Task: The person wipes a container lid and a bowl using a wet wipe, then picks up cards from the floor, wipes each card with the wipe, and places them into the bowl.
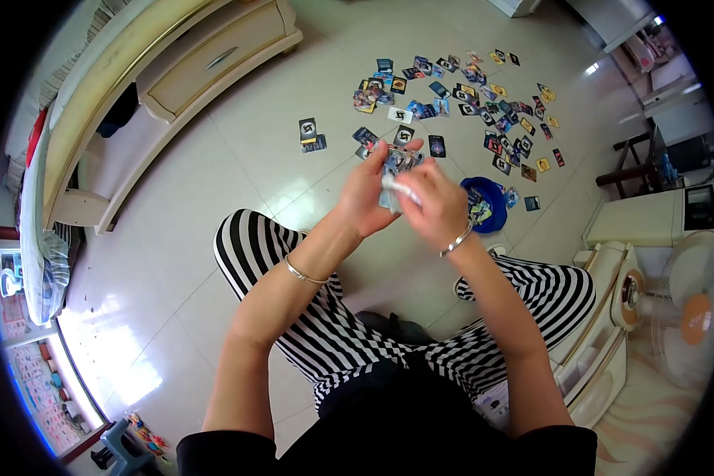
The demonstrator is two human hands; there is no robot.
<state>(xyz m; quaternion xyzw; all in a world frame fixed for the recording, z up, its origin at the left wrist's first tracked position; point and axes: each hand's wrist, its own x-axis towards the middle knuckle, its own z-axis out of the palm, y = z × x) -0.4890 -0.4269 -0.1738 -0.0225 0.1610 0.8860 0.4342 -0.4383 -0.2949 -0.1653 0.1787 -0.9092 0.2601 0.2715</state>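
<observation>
My left hand (359,198) holds a trading card (403,161) with a colourful printed face, fingers wrapped around it from below; whether several cards are stacked there I cannot tell. Over the card's lower part, my right hand (438,208) is closed on a small white cloth (398,187), which looks soft and touches the card; it could be a tissue. The right hand is slightly blurred. Just beyond the hands lie a black card (437,146) and a card with a white swirl (404,134). A blue bucket (496,195) with cards inside stands right of my right hand.
Many cards (484,111) are scattered over the tiled floor ahead. A small card pile (309,135) lies to the left. A bed frame with a drawer (214,59) runs along the left. At right are a cream cabinet (639,218) and a fan (694,313).
</observation>
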